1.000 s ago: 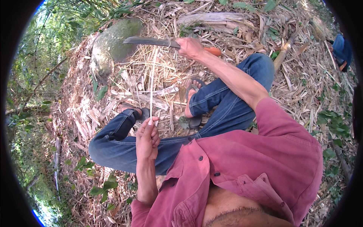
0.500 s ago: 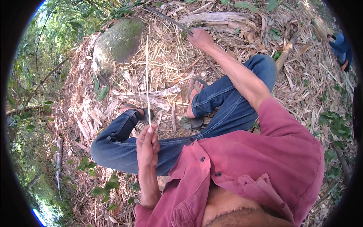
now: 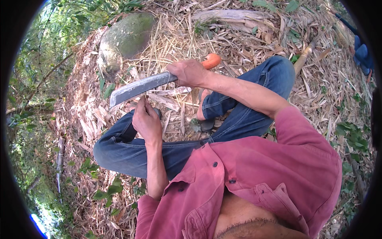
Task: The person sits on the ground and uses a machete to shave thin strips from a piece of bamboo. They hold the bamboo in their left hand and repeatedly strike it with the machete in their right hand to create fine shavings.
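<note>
My right hand (image 3: pixel 188 73) is wrapped around the handle of a machete, whose orange handle end (image 3: pixel 211 60) sticks out behind the fist. The broad grey blade (image 3: pixel 139 88) reaches left and slightly down, its flat side showing. Just below the blade, my left hand (image 3: pixel 147 121) is closed in a pinch, thumb and fingertips pointing up at it. Only a short bit of the thin pale strip (image 3: pixel 146 95) shows at those fingertips; the blade covers much of the space beyond. Whether the blade touches the strip I cannot tell.
A large mossy rock (image 3: pixel 129 36) lies at the far left, with pale shavings (image 3: pixel 171 40) beside it. My bent legs in jeans (image 3: pixel 242 99) frame the middle. Dry leaf litter covers the ground; a cut pole (image 3: pixel 305 53) lies beyond my right knee. Blue cloth (image 3: pixel 363 55) shows at the far right.
My right hand has come nearer with the machete, swinging its blade across in front of my left hand. My left hand has moved slightly up and left, and the strip's long upright length no longer shows.
</note>
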### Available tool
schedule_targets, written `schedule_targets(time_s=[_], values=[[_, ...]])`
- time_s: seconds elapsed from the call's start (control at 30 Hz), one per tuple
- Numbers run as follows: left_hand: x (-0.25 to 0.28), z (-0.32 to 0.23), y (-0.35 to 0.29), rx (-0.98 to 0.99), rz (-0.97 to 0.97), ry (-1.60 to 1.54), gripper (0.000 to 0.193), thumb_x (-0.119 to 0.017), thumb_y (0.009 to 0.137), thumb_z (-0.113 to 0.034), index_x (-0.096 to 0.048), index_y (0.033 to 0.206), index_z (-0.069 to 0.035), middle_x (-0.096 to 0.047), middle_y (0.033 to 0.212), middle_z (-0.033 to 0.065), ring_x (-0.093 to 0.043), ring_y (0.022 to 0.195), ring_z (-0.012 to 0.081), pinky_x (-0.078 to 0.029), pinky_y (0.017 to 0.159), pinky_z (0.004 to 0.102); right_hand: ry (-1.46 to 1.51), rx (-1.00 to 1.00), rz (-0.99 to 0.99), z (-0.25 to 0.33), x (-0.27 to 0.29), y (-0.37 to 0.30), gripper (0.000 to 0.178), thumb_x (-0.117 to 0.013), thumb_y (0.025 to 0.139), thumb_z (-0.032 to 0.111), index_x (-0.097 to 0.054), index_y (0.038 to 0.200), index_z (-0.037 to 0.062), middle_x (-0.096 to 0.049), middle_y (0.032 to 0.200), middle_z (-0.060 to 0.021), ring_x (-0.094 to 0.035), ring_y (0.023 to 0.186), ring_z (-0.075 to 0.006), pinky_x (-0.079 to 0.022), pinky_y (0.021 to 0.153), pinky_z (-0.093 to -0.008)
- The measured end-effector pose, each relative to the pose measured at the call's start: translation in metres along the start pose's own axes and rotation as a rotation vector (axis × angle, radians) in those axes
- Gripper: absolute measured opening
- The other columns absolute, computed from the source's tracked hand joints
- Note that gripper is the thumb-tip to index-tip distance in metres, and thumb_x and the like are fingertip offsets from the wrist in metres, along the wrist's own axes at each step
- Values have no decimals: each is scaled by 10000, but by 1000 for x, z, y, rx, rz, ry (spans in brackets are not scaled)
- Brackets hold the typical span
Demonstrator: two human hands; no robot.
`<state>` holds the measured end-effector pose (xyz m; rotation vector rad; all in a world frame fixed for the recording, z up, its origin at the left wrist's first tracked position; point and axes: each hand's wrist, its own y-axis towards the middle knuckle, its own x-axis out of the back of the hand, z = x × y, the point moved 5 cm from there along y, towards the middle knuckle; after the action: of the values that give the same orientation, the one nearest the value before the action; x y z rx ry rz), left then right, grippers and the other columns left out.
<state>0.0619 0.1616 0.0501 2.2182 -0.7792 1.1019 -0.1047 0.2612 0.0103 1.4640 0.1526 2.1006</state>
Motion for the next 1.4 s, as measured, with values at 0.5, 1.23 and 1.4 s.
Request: schedule_targets(time_s=[0.5,1.23,1.4], values=[[4,-16,-9,-154,-37,-71,202,-497,901,-50,-610,1031,55,-606,690,133,-574,612,220,-440,575,315,11,-216,10,-46,14,8,152,-540,785,222,-546,806,72,-616,704,-130,-640,681,-317,-494,596,-453],[21,-41,-28,-172,21,-192,186,-491,904,-34,-611,942,103,-662,792,150,-635,660,237,-475,591,322,43,-344,-50,-115,12,10,99,-489,806,101,-512,710,85,-402,498,16,-379,418,-95,-323,348,-270],[21,-36,-31,-211,2,-231,171,-482,907,-29,-614,907,80,-649,759,130,-590,611,198,-436,552,300,160,-594,94,-128,12,10,94,-474,849,128,-557,837,86,-402,514,-7,-398,429,-101,-372,355,-278]])
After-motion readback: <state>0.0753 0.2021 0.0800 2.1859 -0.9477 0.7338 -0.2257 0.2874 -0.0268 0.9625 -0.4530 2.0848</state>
